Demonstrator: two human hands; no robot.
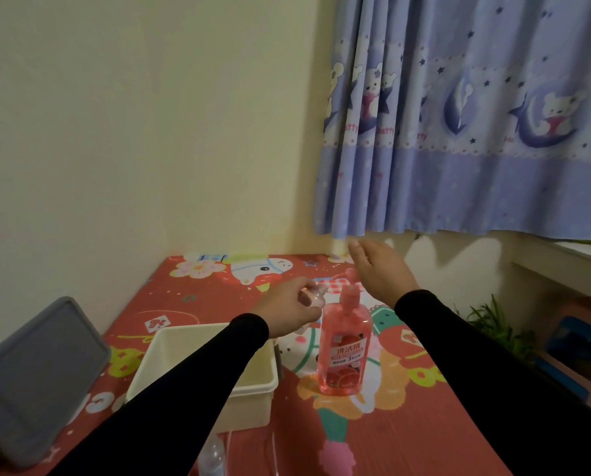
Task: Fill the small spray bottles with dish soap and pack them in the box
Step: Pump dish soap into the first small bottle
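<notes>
grey lid [36,383] lies off, so our cream box [170,359] stands open for packing | our left hand [287,309] pinches a small clear spray bottle [316,298] under the spout to catch soap | pink dish soap bottle [345,352] upright on mat | our right hand [378,269], fingers straight, together, presses the pump [350,274] | another small bottle [213,455] waits near us

The person is wearing long, plain black fabric sleeves [191,379], reaching both wrists and leaving both hands bare.
</notes>
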